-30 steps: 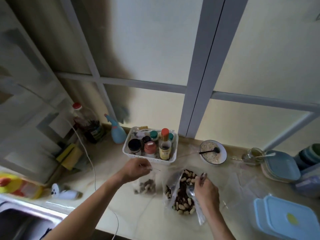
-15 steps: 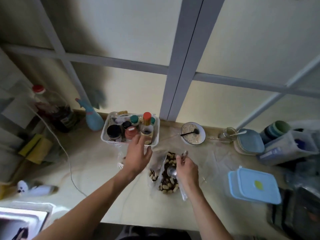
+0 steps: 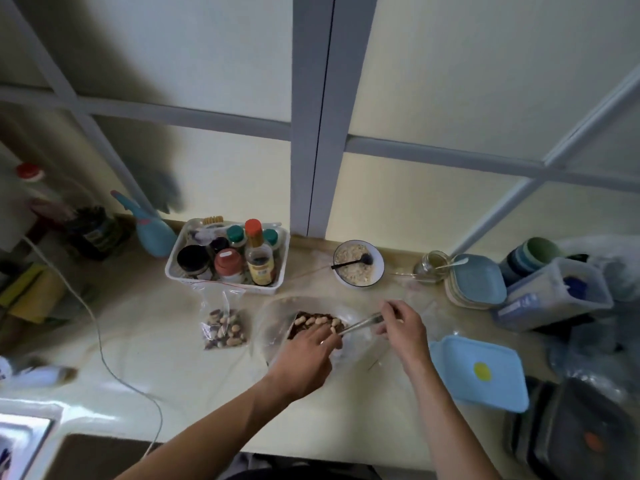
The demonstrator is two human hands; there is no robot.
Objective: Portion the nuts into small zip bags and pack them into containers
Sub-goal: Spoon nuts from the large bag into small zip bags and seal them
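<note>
Big nut bag [image 3: 313,323] lies centre of the counter [image 3: 173,358], directly under both hands, mouth toward the right. Left hand [image 3: 308,355] rests on its near edge, fingers curled in the nuts; grip unclear. Right hand [image 3: 401,327] pinches a spoon [image 3: 362,323], bowl pointing left into the bag. Filled zip bag [image 3: 223,327] lies left, nearer the left hand.

Both forearms are bare, with no sleeve in view (left hand [image 3: 304,355], right hand [image 3: 401,329]).
</note>
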